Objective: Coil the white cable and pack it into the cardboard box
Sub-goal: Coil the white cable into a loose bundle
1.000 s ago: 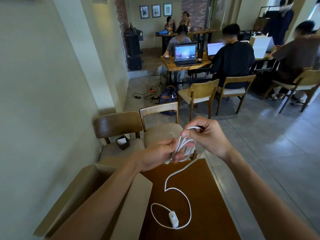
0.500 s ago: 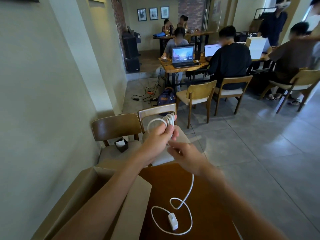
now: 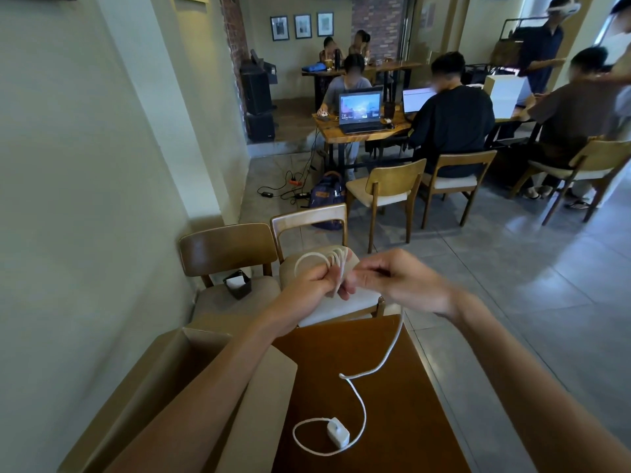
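Note:
My left hand (image 3: 312, 283) grips a bundle of loops of the white cable (image 3: 362, 402), raised above the far edge of the brown table (image 3: 403, 421). My right hand (image 3: 397, 279) pinches the cable just right of the loops. From there the loose cable hangs down, kinks on the tabletop and curls round to a small white plug block (image 3: 338, 432) lying near the front. An open cardboard box (image 3: 160, 373) stands at the left of the table, partly hidden under my left forearm.
A pale wall runs close along the left. Two wooden chairs (image 3: 232, 250) stand just beyond the table, one with a small dark holder (image 3: 239, 285) on its seat. Farther off are people at tables with laptops, more chairs and a backpack on the tiled floor.
My right hand rose from low over the table up beside the left hand's loops. The slack on the table shortened and its curl near the plug opened out.

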